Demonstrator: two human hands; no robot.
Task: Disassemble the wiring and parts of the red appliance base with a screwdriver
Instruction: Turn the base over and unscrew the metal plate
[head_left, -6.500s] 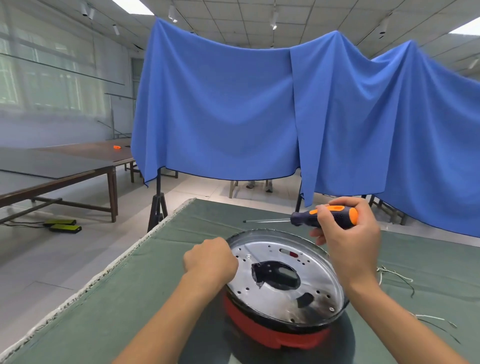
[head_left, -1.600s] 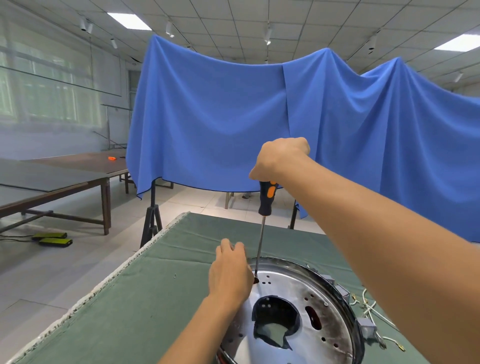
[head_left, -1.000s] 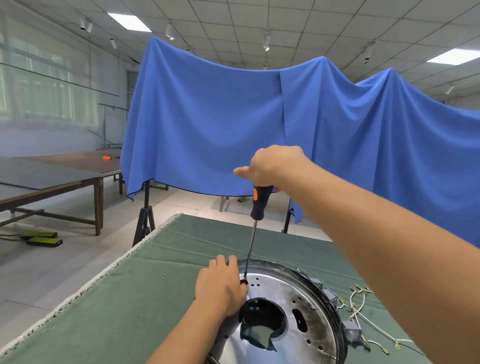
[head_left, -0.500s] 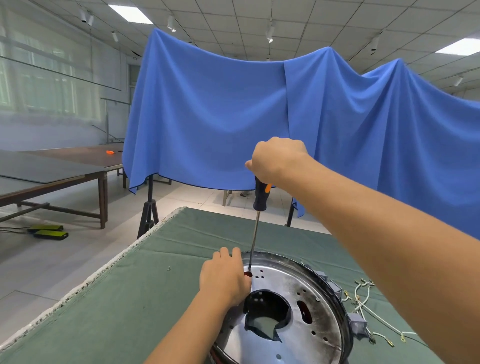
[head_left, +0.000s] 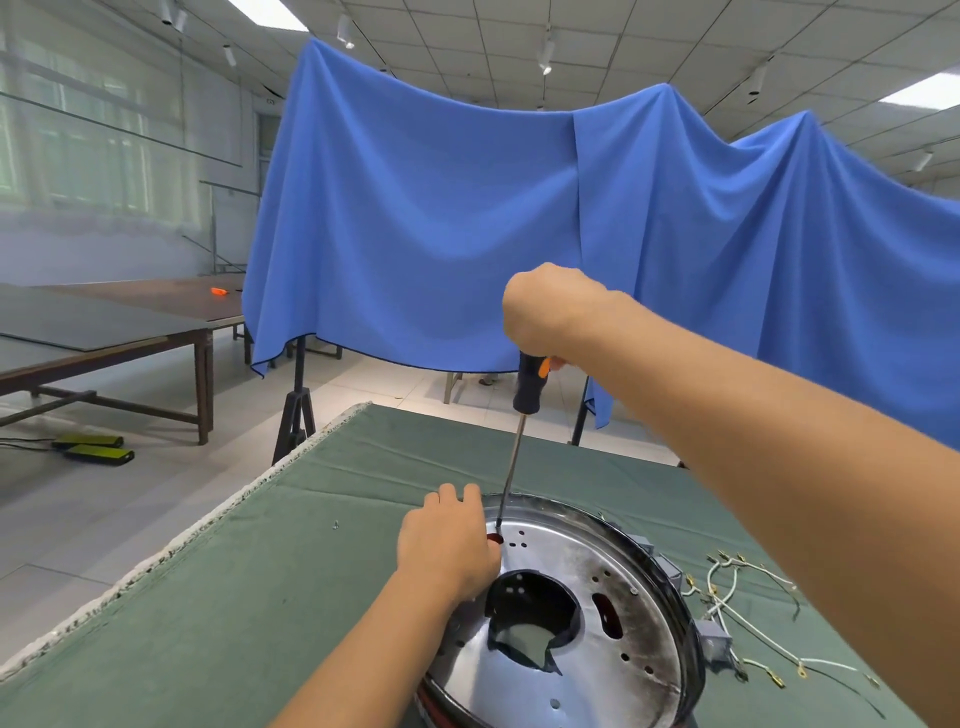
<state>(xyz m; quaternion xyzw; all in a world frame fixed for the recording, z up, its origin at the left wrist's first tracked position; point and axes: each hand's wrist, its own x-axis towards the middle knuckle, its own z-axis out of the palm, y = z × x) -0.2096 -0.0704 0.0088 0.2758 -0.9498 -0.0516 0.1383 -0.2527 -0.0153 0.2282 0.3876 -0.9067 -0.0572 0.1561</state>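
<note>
A: Appliance base (head_left: 613, 670) sitting on green cloth (head_left: 234, 597) over the table, low and right of centre in view. Shiny metal plate up, dark rim around it, sliver of red at the bottom edge

B: Surface and room?

A: Cloth wrinkled, frayed pale edge on the left side. One small loose screw (head_left: 336, 525) lying on the cloth left of the base. Blue sheet (head_left: 467, 218) draped across stands behind the table. Wooden tables (head_left: 104, 332) at far left, small orange item (head_left: 218, 291) on one, too small to identify. Two yellow-green flat units (head_left: 98, 449) on the tiled floor under there. Ceiling tiles and strip lights overhead

B: Anything inside the base?

A: Large ragged hole in the plate centre, green cloth visible through it. Red-lined slot right of that hole, scattered small holes across the plate. Grey blocks (head_left: 711, 631) clinging to the right rim, white wires (head_left: 737, 587) with metal terminals trailing from there onto the cloth

B: Hands?

A: Right hand (head_left: 550, 312) fisted tight around top of screwdriver (head_left: 522, 426), black-and-orange handle, shaft near upright, tip down at a red-showing hole by the far-left rim. Left hand (head_left: 447, 551) pressed flat-ish on the plate's left edge, fingers curled over the rim just beside the tip, not gripping anything separate
</note>
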